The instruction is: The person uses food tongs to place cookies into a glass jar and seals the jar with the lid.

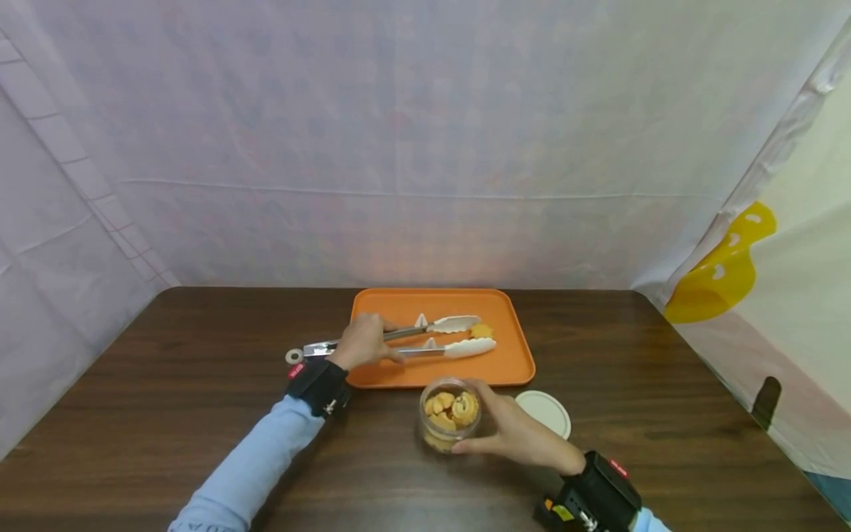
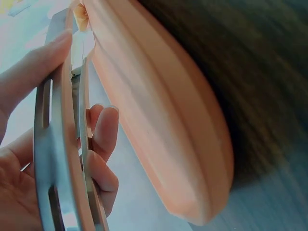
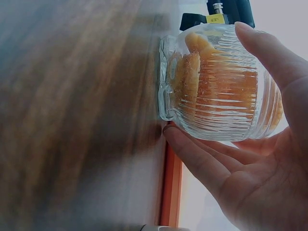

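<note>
My left hand [image 1: 367, 341] grips a pair of metal tongs [image 2: 50, 139] with white tips, thumb on one arm and fingers on the other. The tongs are spread over an orange tray [image 1: 425, 300]. A yellow cookie [image 1: 482, 330] lies between their tips; whether both tips touch it I cannot tell. With thumb and fingers around its side, my right hand [image 1: 515, 434] holds a ribbed clear glass jar [image 3: 226, 91]. It stands upright on the table in front of the tray, uncovered, with several cookies [image 1: 452, 411] inside.
A round white lid [image 1: 545, 414] lies on the brown wooden table [image 1: 166, 384], right of the jar and partly behind my right hand. White cloth [image 1: 425, 148] hangs behind the table. A yellow cut-out shape [image 1: 721, 270] is at the right side.
</note>
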Action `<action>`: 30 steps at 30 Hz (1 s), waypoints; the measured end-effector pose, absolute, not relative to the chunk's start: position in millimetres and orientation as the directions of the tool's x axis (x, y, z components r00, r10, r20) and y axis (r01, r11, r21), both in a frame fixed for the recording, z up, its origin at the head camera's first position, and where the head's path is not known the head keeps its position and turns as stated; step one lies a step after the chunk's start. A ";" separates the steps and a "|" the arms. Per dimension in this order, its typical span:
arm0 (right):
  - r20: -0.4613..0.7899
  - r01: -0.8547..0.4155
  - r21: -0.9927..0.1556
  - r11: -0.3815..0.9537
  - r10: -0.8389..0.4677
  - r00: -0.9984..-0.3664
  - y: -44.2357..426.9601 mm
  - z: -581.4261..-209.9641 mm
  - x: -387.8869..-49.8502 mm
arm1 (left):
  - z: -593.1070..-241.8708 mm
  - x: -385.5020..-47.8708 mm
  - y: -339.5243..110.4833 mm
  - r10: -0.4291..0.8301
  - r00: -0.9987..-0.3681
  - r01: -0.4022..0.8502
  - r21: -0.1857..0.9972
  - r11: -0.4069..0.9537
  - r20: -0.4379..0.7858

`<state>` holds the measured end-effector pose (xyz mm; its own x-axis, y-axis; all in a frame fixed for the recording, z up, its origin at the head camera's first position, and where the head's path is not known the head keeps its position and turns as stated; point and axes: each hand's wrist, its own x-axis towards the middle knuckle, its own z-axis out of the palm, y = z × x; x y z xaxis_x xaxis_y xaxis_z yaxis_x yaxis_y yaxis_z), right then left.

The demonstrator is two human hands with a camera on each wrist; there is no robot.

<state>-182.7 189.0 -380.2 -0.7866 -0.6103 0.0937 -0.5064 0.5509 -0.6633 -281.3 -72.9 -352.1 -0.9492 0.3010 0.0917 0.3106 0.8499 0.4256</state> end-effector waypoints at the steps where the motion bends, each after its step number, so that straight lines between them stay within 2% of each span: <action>1: 0.092 -0.505 -0.664 0.551 -0.610 -0.787 188.9 -380.1 -182.6 | -352.3 -281.0 -73.0 0.304 -0.948 0.315 0.426 0.848 0.096; 30: 0.083 -0.505 -0.671 0.542 -0.622 -0.778 190.3 -380.3 -179.7 | -349.7 -272.0 -88.4 0.290 -0.942 0.335 0.409 0.849 0.169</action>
